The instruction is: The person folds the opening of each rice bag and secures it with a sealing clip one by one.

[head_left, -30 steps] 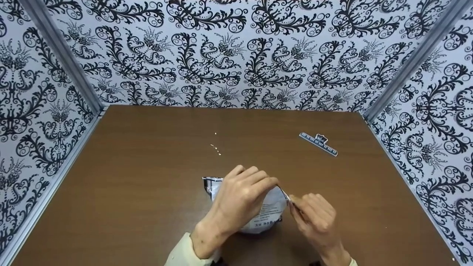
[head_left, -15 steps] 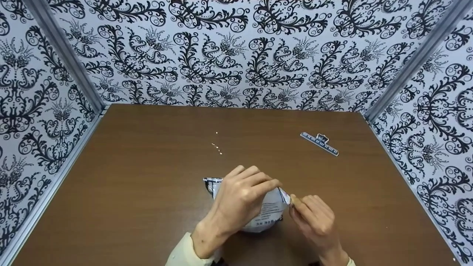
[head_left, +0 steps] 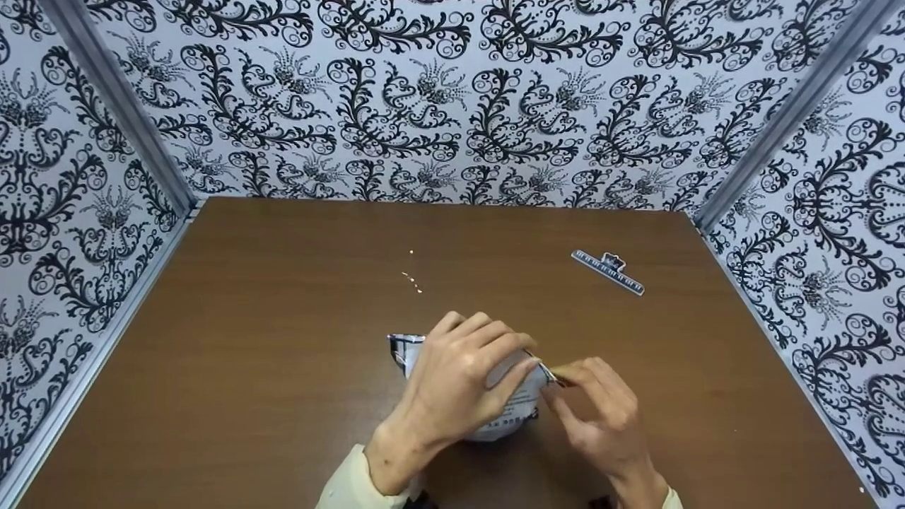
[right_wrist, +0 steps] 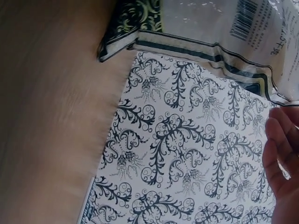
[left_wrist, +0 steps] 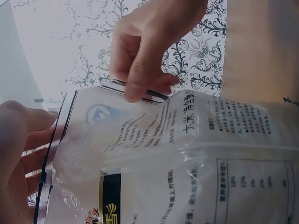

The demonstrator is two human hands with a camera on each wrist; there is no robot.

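A pale plastic rice bag (head_left: 520, 399) with printed Chinese text stands near the middle front of the table in the head view. My left hand (head_left: 459, 378) reaches over the bag and holds its top edge. In the left wrist view, the left fingers (left_wrist: 32, 163) lie behind the dark-striped edge, the thumb close to it. My right hand (head_left: 604, 410) pinches the edge at the bag's right corner. The left wrist view shows the right thumb (left_wrist: 135, 84) in front of the striped seam, other fingers behind. The bag's mouth is mostly hidden by the hands.
A sealing clip (head_left: 608, 272) with a piano-key pattern lies at the back right of the brown table (head_left: 283, 318). Several small white grains (head_left: 413, 283) are scattered left of centre. Patterned walls (head_left: 396, 106) enclose the table at the back and both sides.
My left thumb has come out to the right along the bag's edge. The right hand has shifted slightly left and up, its thumb lower and its fingers less tightly bunched.
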